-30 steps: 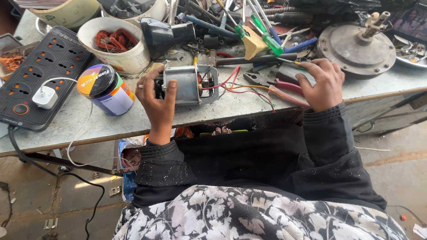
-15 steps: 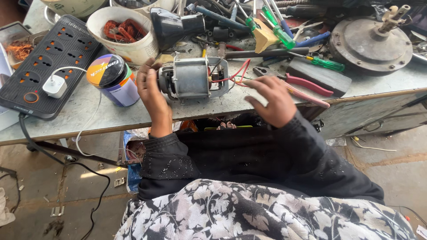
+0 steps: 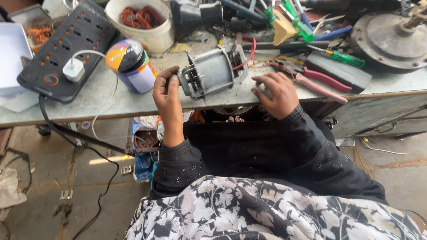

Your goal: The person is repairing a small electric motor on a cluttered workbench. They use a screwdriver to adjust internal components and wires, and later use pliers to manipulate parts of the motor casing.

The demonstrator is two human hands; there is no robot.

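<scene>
A small grey electric motor (image 3: 213, 71) with red wires lies tilted at the front of a grey workbench (image 3: 111, 104). My left hand (image 3: 168, 95) grips the motor's near end, fingers curled around its frame. My right hand (image 3: 276, 92) rests on the bench edge just right of the motor, fingers bent and holding nothing. Pink-handled pliers (image 3: 318, 82) lie just beyond my right hand. A purple and yellow can (image 3: 131, 64) stands left of my left hand.
A black power strip (image 3: 66, 49) with a white plug lies at the left. A white bucket (image 3: 144, 26) of copper coils stands behind. Green screwdrivers (image 3: 342, 58), several other tools and a round metal motor plate (image 3: 391, 38) crowd the right. A black cable hangs to the floor.
My right hand has left the pliers at the right and come in beside the motor. My left hand has tilted the motor and drawn it toward the bench edge.
</scene>
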